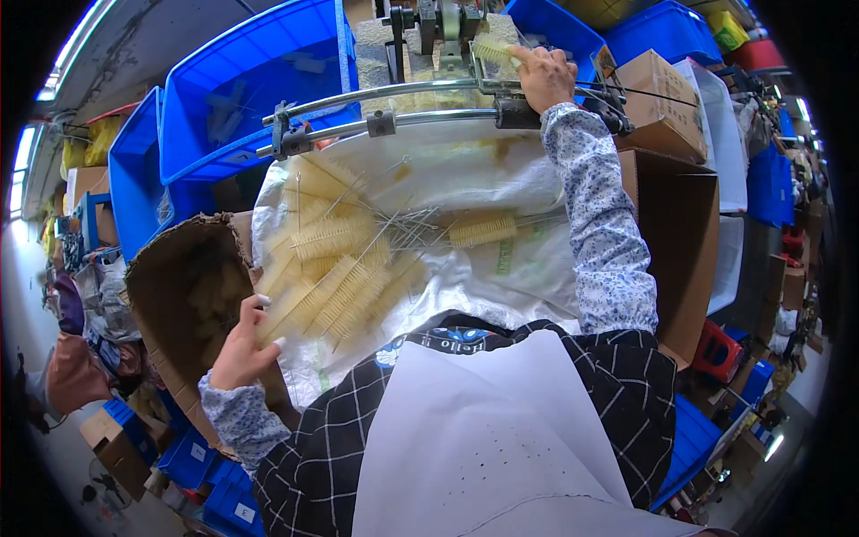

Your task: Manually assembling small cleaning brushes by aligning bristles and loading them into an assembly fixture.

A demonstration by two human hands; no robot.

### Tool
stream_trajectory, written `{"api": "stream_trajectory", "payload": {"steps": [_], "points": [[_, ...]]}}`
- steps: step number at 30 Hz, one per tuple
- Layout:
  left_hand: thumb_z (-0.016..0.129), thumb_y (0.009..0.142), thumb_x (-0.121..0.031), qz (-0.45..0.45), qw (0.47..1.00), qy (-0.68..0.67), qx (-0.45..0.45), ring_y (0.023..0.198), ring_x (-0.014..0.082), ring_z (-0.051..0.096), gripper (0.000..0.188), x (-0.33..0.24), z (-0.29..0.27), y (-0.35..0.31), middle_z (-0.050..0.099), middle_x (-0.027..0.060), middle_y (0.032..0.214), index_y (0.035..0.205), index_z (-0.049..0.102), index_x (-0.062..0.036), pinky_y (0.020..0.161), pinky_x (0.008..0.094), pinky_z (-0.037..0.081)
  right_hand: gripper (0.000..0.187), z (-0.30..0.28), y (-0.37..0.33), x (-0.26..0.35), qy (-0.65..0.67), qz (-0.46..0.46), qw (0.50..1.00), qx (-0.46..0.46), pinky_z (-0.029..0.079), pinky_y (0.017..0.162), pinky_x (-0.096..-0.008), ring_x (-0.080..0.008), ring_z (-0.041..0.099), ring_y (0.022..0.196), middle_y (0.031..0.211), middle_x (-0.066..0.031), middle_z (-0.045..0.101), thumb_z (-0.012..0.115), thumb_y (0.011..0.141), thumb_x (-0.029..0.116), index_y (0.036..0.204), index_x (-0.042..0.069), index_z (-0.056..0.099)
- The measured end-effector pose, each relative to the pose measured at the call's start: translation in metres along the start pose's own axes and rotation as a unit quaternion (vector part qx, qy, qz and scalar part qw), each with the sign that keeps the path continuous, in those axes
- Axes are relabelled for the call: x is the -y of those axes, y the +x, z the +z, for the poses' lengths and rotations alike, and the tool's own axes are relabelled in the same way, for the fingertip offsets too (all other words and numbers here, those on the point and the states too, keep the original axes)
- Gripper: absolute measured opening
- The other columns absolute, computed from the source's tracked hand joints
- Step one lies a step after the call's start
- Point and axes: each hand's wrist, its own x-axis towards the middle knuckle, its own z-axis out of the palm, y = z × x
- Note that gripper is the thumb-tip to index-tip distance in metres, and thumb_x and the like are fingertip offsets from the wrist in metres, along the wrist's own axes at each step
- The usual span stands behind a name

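My right hand (548, 76) is at the machine (447, 63), its fingers closed on the end of a pale yellow bottle brush (492, 49). That brush lies beside the machine's metal head, and its wire end is hidden there. Lower left, my left hand (240, 351) has thumb and forefinger apart with nothing between them; white coverings show on the fingertips. It hovers beside a pile of bottle brushes (340, 259) with twisted wire stems, heaped on a white woven sheet (537, 259). One more bottle brush (483, 231) rests apart, right of the pile.
Two metal rails (403, 118) cross in front of the machine. A cardboard box (192, 358) holding brushes stands at left, another open carton (676, 259) at right. Blue bins (192, 98) flank the machine's far side. A taped carton (658, 103) sits far right.
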Motion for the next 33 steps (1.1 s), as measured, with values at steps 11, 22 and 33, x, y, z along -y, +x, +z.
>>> {"api": "stream_trajectory", "payload": {"steps": [11,22,33], "points": [[0.06,0.063,-0.006,0.236,0.921,-0.086,-0.297,0.075,0.013,0.042,0.038,-0.018,-0.053,-0.027,0.043,0.0061,0.085,0.098,0.044,-0.003,0.066,0.0233,0.036,0.032,0.009,0.011,-0.013,0.041,-0.053,0.998,0.008,0.028,0.084,-0.0364,-0.0191,0.042,0.097,0.092,0.0036,0.055,0.048,0.077,0.013,0.105,0.028,0.056],[0.059,0.071,-0.022,0.342,0.859,-0.299,-0.235,0.077,0.0149,0.04,0.042,-0.04,-0.031,0.01,0.038,0.0096,0.09,0.104,0.04,-0.0061,0.067,0.0247,0.036,0.048,0.014,0.01,-0.039,-0.088,0.013,0.995,-0.04,0.023,0.09,-0.0426,-0.0206,0.035,0.109,0.113,-0.0003,0.045,0.055,0.074,0.029,0.12,0.022,0.041],[0.065,0.071,-0.023,0.35,0.856,-0.293,-0.243,0.069,0.0099,0.039,0.039,-0.052,-0.024,0.02,0.041,0.0084,0.084,0.094,0.039,-0.0062,0.059,0.0198,0.034,0.037,0.02,0.001,-0.019,0.143,0.086,0.986,-0.019,0.038,0.081,-0.0415,-0.0239,0.052,0.097,0.105,-0.0061,0.056,0.058,0.071,0.022,0.107,0.013,0.055]]}}
